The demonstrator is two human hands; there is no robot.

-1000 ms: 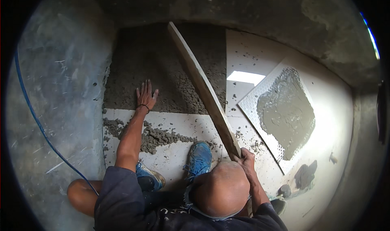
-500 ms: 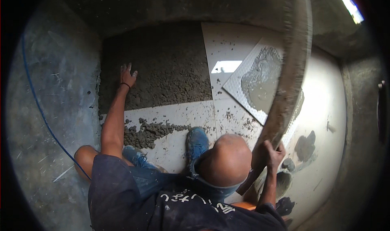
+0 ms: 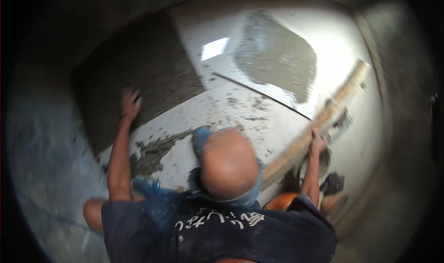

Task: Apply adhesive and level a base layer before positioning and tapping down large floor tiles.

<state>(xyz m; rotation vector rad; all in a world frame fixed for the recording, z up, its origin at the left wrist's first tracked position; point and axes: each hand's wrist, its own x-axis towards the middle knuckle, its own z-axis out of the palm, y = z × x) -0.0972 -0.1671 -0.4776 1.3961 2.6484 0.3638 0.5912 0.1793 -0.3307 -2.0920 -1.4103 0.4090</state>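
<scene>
My left hand (image 3: 131,105) is low over the near edge of a dark grey bed of damp mortar (image 3: 134,64), its fingers spread and holding nothing. Motion blur hides whether it touches the mortar. My right hand (image 3: 318,143) grips a long, mortar-stained wooden board (image 3: 340,96) partway along its length. The board slants from beside my bent knee (image 3: 229,163) toward the far right. Beyond it lies a pale tile (image 3: 296,103), tilted to the floor's joints, with a wide patch of wet grey cement paste (image 3: 277,55) on its textured face.
Crumbs of mortar (image 3: 155,154) are heaped on the pale tiled floor (image 3: 185,110) in front of my shoes. A container (image 3: 325,161) and a dark lump (image 3: 332,183) sit near my right forearm. Concrete walls (image 3: 41,124) close in the space.
The board has swung down from a raised, near-upright position to a low slant at the right, in my right hand. The view has turned and shifted. My left hand remains over the mortar.
</scene>
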